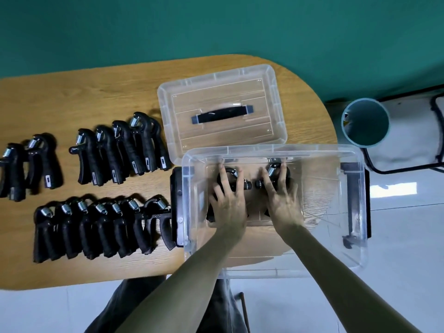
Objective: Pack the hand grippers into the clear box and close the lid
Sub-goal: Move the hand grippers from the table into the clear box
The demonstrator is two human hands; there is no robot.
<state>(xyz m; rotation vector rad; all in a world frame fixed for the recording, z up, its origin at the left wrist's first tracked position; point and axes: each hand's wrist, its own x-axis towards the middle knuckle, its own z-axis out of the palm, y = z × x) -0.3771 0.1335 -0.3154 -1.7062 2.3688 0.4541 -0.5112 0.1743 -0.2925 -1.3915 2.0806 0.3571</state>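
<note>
Inside the clear box (355,212): two black hand grippers lie on the bottom, side by side, one under each hand; nothing else shows in it.
Left gripper in box (231,175): its spring end points to the far wall, its handles run toward the person, so the long axis goes from far to near; the adjusting knob sticks out toward the middle.
Right gripper in box (274,170): same direction, silver spring at the far end, knob also toward the middle, so the two knobs face each other and are close, though I cannot tell whether they touch.
Left hand (229,205): palm down, fingers spread and laid flat over the left gripper; a grasp is not clearly seen.
Right hand (282,203): palm down as well, fingers spread over the right gripper, fingertips near the spring; whether it grips I cannot tell.
Forearms: both reach in over the near rim of the box.
Box position: at the right end of the wooden surface (84,97), partly over its edge, with black latches at both short sides.
Lid (274,80): off the box, lying just behind it, black handle in the middle.
Remaining grippers (105,227): on the surface left of the box, in overlapping rows, springs pointing away from the person.
Beyond the surface: a round teal bin (365,122) stands on the floor to the right.
</note>
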